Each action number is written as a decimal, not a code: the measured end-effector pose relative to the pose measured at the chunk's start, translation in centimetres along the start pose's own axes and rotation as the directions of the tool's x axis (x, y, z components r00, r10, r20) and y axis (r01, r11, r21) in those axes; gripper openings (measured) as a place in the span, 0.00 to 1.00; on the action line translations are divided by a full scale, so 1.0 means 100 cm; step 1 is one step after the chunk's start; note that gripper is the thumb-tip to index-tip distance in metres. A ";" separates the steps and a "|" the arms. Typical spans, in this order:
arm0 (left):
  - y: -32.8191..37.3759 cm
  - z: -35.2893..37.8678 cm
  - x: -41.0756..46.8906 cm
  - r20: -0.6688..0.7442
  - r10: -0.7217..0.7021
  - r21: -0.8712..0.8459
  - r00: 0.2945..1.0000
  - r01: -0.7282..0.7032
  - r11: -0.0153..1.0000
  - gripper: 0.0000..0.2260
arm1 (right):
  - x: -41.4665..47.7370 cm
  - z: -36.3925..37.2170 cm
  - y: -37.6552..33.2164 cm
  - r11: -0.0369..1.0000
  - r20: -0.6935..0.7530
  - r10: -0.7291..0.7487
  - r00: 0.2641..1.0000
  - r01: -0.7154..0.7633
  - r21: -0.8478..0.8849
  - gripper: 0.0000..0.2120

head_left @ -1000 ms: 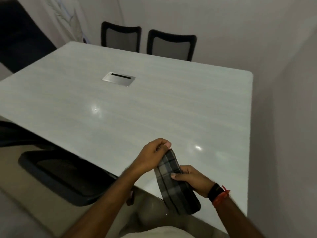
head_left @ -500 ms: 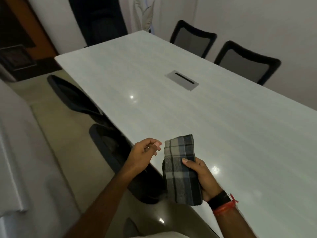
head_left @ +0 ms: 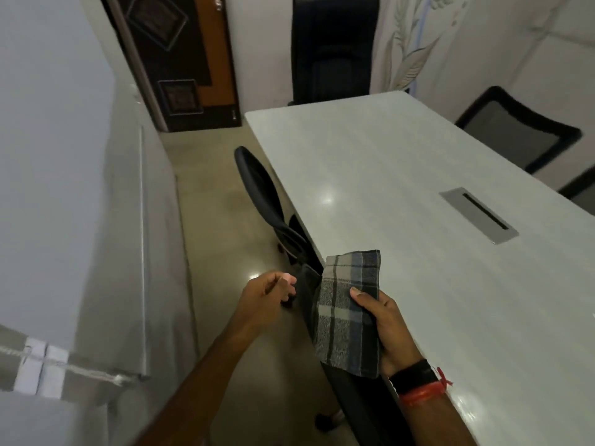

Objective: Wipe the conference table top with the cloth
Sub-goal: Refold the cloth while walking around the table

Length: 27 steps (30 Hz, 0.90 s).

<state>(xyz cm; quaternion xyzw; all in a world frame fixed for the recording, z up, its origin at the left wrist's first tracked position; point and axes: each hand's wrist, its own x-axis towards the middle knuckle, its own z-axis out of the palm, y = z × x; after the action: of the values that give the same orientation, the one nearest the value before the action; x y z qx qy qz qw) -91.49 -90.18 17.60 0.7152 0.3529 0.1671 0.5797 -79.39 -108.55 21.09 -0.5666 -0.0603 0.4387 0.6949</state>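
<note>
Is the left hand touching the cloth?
No: the left hand is off to the side, clear of the cloth, which only the right hand grips.

The right hand grips a folded plaid cloth just above the long edge of the conference table. The thumb is pressed flat across the cloth's face and the fingers are wrapped behind it. The right wrist wears a black band and a red thread. The left hand hangs off the table's edge, just left of the cloth and apart from it, fingers curled in toward the thumb and holding nothing. Both forearms reach forward, bare.
</note>
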 end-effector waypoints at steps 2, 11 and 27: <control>-0.002 -0.012 0.018 -0.025 -0.013 -0.016 1.000 0.013 1.000 0.10 | 0.024 0.014 -0.005 1.000 0.016 0.014 1.000 -0.013 -0.020 0.19; 0.025 -0.104 0.175 -0.125 0.054 0.101 0.991 -0.042 0.994 0.10 | 0.176 0.092 -0.045 1.000 0.093 0.021 0.995 -0.019 -0.021 0.20; 0.034 -0.211 0.429 -0.174 -0.053 -0.008 0.983 0.052 0.999 0.10 | 0.466 0.249 -0.125 0.981 0.211 0.094 0.973 -0.054 -0.188 0.21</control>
<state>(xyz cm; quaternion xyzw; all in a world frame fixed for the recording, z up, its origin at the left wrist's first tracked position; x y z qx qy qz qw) -74.32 -45.50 19.26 0.6873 0.4206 0.2143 0.5521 -58.80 -58.38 21.04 -0.5775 -0.1545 0.5167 0.6129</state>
